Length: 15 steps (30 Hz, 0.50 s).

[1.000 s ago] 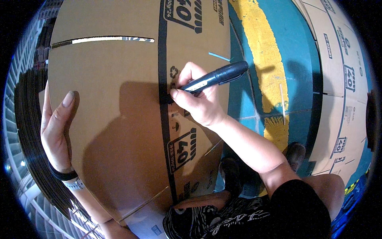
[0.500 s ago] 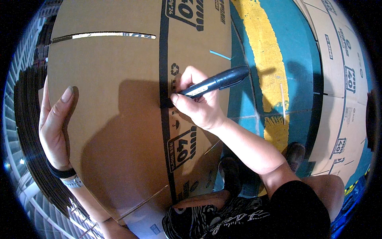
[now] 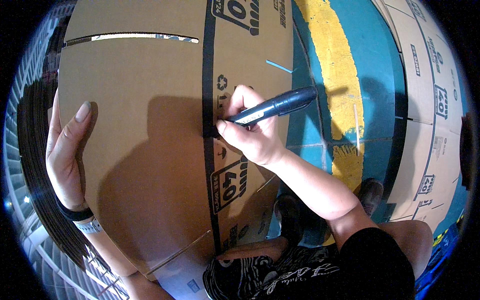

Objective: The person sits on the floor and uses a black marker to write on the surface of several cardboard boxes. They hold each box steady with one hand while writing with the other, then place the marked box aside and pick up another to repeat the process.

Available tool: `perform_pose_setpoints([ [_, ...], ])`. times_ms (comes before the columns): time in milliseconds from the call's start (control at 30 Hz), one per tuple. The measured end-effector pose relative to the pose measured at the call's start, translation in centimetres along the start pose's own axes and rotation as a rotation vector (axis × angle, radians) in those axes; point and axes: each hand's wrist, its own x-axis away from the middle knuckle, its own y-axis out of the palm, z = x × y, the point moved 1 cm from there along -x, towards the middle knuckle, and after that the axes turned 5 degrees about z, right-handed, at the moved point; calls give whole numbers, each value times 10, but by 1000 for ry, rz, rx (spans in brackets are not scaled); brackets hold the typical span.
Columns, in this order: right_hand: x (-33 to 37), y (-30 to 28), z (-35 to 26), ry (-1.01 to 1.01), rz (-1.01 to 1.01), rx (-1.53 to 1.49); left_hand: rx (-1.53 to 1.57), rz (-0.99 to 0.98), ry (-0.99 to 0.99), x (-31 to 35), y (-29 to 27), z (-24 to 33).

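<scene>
A broad brown cardboard sheet (image 3: 150, 75) with a dark printed stripe spans the left and middle of the view. My left hand (image 3: 70, 150) grips its left edge, thumb on top and fingers partly hidden over the side. In my right hand (image 3: 252, 132), closed in a writing grip, is a black marker (image 3: 275, 108) with a pale label. Its capped end points right; the writing end is hidden by my fingers near the dark stripe, so I cannot tell if it touches the cardboard. My shadow covers part of the sheet.
A stack of cardboard sheets (image 3: 37, 150) shows along the left. Far right stands another group of printed cardboard (image 3: 420, 145). Between them, the blue-green floor (image 3: 375, 65) has a worn yellow line (image 3: 340, 75). My shoes (image 3: 287, 212) are below, beside the sheet.
The marker and right hand have shifted slightly toward me and to the right relative to the print. The sheet sits a little higher in view. The left hand keeps its hold.
</scene>
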Motion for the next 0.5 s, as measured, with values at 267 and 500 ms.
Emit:
perform_pose_setpoints([
  [267, 6, -1, 3, 0, -8, -5, 174, -17, -39, 1, 9, 2],
  [500, 10, 0, 4, 12, -19, -7, 195, -35, -64, 1, 12, 4],
])
